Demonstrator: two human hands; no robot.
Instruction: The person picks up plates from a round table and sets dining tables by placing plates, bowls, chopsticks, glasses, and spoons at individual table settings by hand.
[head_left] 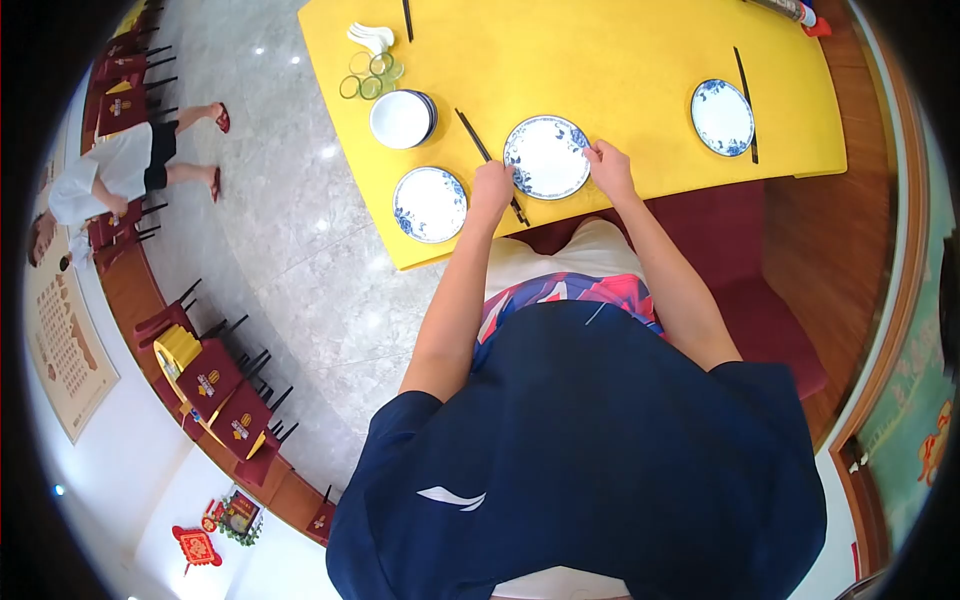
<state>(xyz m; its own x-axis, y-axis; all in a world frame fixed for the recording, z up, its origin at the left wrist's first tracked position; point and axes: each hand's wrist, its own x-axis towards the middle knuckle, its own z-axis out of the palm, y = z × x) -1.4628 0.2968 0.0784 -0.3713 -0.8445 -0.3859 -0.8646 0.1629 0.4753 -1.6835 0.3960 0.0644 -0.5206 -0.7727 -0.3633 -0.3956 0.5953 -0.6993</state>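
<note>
A white plate with blue flowers lies near the table's front edge, between my two hands. My left hand is closed at its left rim, over a pair of black chopsticks that runs under it. On the opposite rim, my right hand grips with thumb and fingers. A second blue-flowered plate sits left of my left hand. Farther right is a third such plate, with another pair of chopsticks beside it.
Stacked white bowls, several green-rimmed glasses and white spoons stand at the left of the yellow table. A dark red bench is at the front right. A person walks on the grey floor at left.
</note>
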